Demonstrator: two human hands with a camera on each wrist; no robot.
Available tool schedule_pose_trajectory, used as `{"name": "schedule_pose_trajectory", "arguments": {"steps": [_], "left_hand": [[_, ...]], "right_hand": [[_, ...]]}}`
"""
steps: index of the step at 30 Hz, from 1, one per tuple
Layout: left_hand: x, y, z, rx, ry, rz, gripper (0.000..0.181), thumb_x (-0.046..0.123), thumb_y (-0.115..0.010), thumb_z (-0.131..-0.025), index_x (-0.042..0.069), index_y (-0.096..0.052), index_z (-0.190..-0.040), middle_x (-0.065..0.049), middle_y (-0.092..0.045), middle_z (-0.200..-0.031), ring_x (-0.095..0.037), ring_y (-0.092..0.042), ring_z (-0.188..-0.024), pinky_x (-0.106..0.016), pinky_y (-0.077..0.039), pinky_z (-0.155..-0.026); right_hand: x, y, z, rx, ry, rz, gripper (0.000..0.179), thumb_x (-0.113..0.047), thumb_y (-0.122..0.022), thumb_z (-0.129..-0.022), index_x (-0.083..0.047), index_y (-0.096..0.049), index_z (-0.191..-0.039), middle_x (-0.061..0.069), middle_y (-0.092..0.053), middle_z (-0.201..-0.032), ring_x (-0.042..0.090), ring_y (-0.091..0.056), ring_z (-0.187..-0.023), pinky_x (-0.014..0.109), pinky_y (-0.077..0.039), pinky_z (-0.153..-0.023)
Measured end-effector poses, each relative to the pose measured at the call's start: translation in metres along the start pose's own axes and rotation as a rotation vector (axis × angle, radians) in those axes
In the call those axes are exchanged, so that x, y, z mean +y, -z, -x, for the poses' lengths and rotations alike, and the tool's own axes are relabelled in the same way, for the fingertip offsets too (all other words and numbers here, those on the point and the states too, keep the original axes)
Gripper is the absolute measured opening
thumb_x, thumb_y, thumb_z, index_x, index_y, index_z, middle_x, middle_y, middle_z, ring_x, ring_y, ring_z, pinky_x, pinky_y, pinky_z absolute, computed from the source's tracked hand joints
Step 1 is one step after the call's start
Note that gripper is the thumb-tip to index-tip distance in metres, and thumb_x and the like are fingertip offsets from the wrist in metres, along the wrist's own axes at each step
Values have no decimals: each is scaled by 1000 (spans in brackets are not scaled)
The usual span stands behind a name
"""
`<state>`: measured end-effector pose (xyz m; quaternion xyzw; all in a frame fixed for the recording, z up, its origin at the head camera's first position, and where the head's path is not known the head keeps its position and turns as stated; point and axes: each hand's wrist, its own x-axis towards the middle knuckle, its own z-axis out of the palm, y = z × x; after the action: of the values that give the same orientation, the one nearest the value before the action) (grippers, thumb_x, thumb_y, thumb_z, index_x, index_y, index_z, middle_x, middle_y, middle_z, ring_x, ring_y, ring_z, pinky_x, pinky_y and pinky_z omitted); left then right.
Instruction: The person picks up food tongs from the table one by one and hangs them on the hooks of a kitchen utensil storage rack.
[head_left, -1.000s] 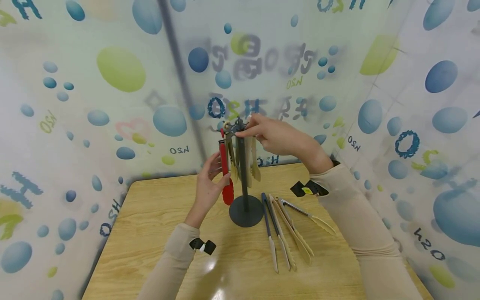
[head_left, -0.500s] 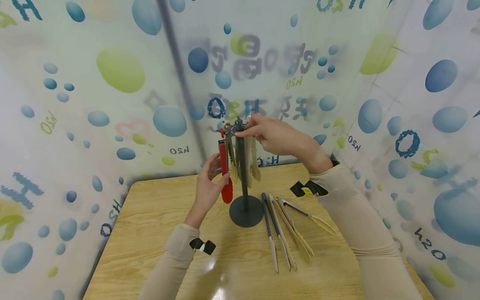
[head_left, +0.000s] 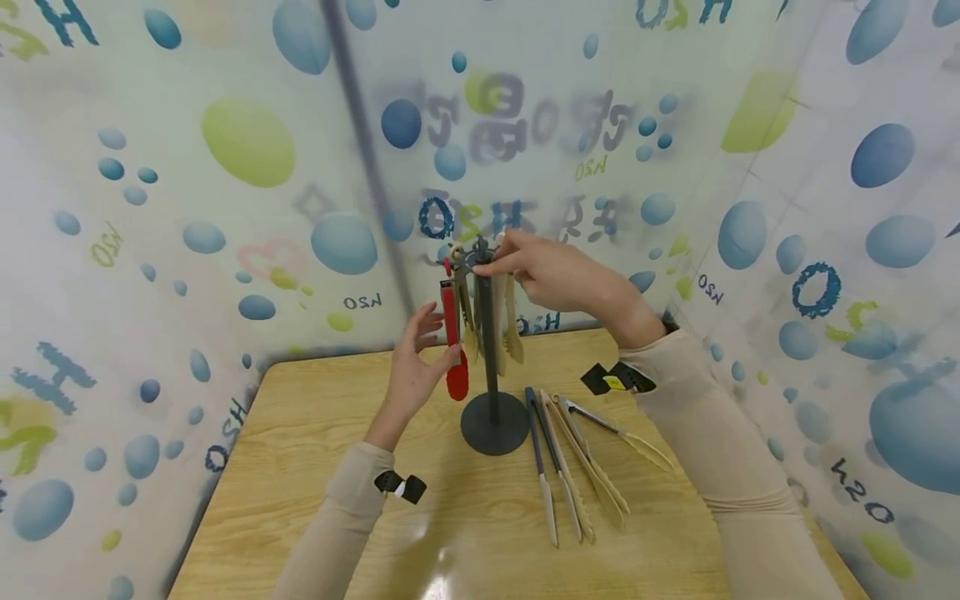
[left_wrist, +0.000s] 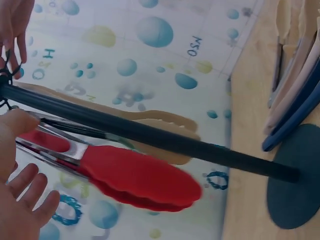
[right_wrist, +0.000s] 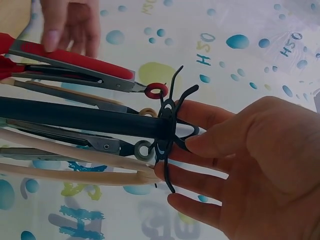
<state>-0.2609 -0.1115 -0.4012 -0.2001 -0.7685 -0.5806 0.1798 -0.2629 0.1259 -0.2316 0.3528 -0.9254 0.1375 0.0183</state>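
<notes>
Red tongs (head_left: 450, 312) hang by their red ring from the hooked top (right_wrist: 167, 125) of a dark stand (head_left: 489, 358), tips down. My left hand (head_left: 412, 367) is beside them, thumb touching or very near their side and fingers spread apart from them in the left wrist view. At the top of the stand my right hand (head_left: 558, 271) pinches the hook ring between thumb and fingers. Several beige-tipped tongs (head_left: 513, 333) hang from other hooks, partly hidden behind the pole and the red tongs.
To the right of the stand's round base (head_left: 495, 425), more tongs lie on the wooden table (head_left: 315, 467): blue-handled tongs (head_left: 538, 450), beige tongs (head_left: 600, 483) and silver tongs with beige tips (head_left: 622, 433). A wall (head_left: 247, 233) with printed bubbles stands close behind.
My left fingers have loosened from the red tongs and spread leftward. The red tongs' tips sit slightly higher. My right hand stays at the stand's top.
</notes>
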Motion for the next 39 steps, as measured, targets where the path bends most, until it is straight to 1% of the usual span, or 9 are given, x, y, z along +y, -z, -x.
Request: {"name": "schedule_pose_trajectory", "arguments": {"steps": [4, 7, 10, 13, 17, 21, 25, 30, 39], "left_hand": [[-1, 6, -19, 56, -169, -84, 64, 9, -71, -90, 14, -44, -147, -16, -52, -138, -33, -50, -130, -54, -40, -110], [17, 12, -39, 53, -333, -184, 62, 8, -70, -89, 11, -47, -146, -17, -51, -139, -33, -47, -130, -53, -39, -110], [39, 16, -58, -18, -448, -289, 64, 16, -71, -90, 12, -46, -148, -16, -47, -143, -32, -43, -133, -55, -35, -111], [56, 18, -73, -133, -493, -380, 66, 31, -67, -94, 15, -40, -152, -14, -43, -149, -32, -37, -138, -57, -30, -114], [68, 19, -85, -266, -480, -446, 69, 48, -60, -96, 17, -38, -153, -11, -41, -154, -31, -33, -140, -58, -27, -116], [74, 19, -88, -327, -445, -480, 70, 44, -66, -93, 17, -41, -152, -10, -43, -153, -32, -34, -139, -58, -29, -115], [76, 17, -89, -353, -381, -482, 69, 35, -71, -92, 20, -40, -152, -9, -43, -154, -32, -35, -142, -58, -31, -115], [81, 15, -91, -384, -298, -443, 68, 33, -71, -92, 23, -40, -152, -7, -43, -155, -30, -35, -146, -55, -34, -116], [80, 12, -94, -371, -282, -379, 66, 31, -73, -90, 20, -45, -149, -5, -48, -150, -26, -40, -142, -51, -39, -113]], "right_hand": [[1, -3, 1, 14, 1, 9, 51, -1, -35, -103, -27, -53, -143, 10, -53, -122, 21, -52, -91, 32, -37, -69], [2, -5, 2, 31, 9, 26, 50, -1, -36, -103, -26, -54, -143, 10, -53, -120, 20, -51, -87, 32, -37, -68], [3, -8, 1, 54, 23, 43, 46, -5, -40, -103, -25, -55, -142, 9, -54, -118, 20, -50, -84, 31, -38, -68], [3, -11, 1, 74, 38, 54, 42, -11, -45, -103, -25, -57, -141, 9, -54, -119, 19, -52, -83, 32, -40, -69], [2, -14, 0, 86, 52, 58, 39, -17, -48, -103, -24, -58, -140, 9, -54, -123, 22, -55, -87, 34, -44, -72], [1, -17, 0, 90, 61, 56, 40, -15, -49, -102, -24, -58, -140, 10, -54, -125, 24, -59, -95, 35, -46, -74], [1, -17, 2, 98, 71, 63, 41, -13, -49, -101, -23, -58, -140, 12, -54, -126, 24, -59, -98, 35, -46, -73], [2, -16, 4, 110, 68, 75, 43, -12, -49, -100, -22, -57, -141, 11, -53, -128, 22, -55, -89, 33, -42, -69], [4, -19, 7, 150, 93, 72, 42, -13, -52, -99, -19, -58, -140, 10, -54, -129, 22, -55, -93, 35, -46, -74]]}}
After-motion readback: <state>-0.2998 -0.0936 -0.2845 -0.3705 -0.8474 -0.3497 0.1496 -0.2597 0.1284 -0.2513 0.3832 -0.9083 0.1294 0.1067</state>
